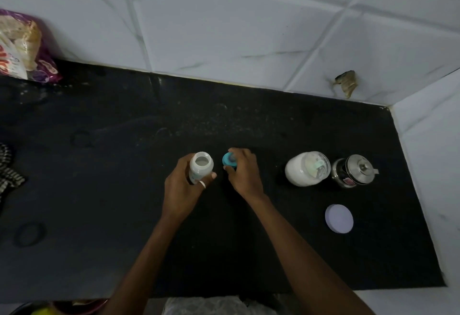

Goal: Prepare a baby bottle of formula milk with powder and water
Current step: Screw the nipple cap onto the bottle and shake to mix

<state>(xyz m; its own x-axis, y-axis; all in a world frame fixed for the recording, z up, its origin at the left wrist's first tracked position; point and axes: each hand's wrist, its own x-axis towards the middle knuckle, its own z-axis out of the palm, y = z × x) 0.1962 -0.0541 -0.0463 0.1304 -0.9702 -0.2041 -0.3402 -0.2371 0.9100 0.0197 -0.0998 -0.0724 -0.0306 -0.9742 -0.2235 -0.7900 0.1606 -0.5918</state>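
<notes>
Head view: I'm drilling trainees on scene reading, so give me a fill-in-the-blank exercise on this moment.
1. The left hand grips the bottle, whose mouth is ____.
2. The right hand holds the teal cap to the bottle's ____.
3. The steel pot has its own lid ____.
4. The loose lid lies on the ____.
Missing words: open; right; on; counter.
</notes>
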